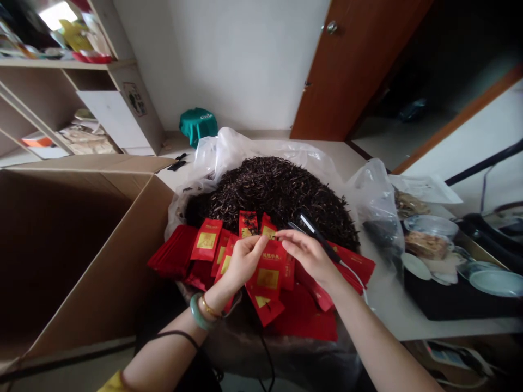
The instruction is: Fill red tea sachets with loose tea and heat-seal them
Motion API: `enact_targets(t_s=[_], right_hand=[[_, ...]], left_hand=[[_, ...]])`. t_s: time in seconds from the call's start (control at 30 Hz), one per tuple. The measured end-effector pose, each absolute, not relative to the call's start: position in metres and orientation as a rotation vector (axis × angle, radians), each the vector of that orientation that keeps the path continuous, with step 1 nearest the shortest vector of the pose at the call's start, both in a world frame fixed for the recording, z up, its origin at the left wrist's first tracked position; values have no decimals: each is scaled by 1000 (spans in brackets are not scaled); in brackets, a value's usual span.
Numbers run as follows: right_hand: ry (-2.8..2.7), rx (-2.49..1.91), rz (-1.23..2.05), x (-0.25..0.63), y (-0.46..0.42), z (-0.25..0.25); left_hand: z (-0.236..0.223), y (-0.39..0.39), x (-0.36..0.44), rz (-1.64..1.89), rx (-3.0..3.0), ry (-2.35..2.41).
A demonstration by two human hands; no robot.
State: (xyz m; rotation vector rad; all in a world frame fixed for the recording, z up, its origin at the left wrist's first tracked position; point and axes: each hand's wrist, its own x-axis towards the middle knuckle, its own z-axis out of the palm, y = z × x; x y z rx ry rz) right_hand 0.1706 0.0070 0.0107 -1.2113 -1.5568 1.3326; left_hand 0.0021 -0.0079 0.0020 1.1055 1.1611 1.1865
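Observation:
My left hand [243, 264] is closed, thumb pressed to its fingers, at the upper edge of a red foil packet [267, 261] with a gold label; the fingers hide part of the grip. Just right of it, my right hand [306, 253] has its fingers loosely stretched, index tip near the packet's top and a tiny dark bit. Behind both hands rises a heap of dark, twisted dry tea leaves [278, 185]. Some leaves lie on another red packet [248, 222]. A black hair-straightener-like sealer [321, 239] with a white cord lies beside my right hand.
Stacked red packets [171, 253] lie left, near an open cardboard box [151, 218]. Clear plastic sheeting [229, 144] surrounds the leaves. At right are a lidded clear tub [427, 239] and dishes [496, 279]. A teal-covered stool [199, 125] stands by the wall.

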Motion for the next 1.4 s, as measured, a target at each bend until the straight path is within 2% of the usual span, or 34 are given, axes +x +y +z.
enact_targets(t_s=[0.13,0.27,0.4,0.5,0.6,0.73,1.0,1.17,1.4], right_hand=[[-1533,-1130,1508,158,-1,1],[-1492,-1192,1474,147,-7,-6],[-1131,-1135,1544,155,-1,-2],[-790,-1096,1639,165,7,2],[-598,-1082,1756,167,12,3],[-467,-1072,1843,162,10,2],[-439,-1105,1868,140,-4,-8],[-597,-982,1900,109,-25,-18],[-624,-1095,1829,93,-12,-36]], left_hand=[[-1,-11,9,1350,1067,1177],[-1,-10,8,1449,1067,1180],[11,4,-31,1555,1375,1365],[17,12,-64,1057,1741,1955],[12,10,-72,498,1766,2204],[4,2,-55,224,1811,2267],[3,2,-71,152,1834,2304],[0,1,-75,290,1809,2241],[-9,5,-70,538,1742,2184]])
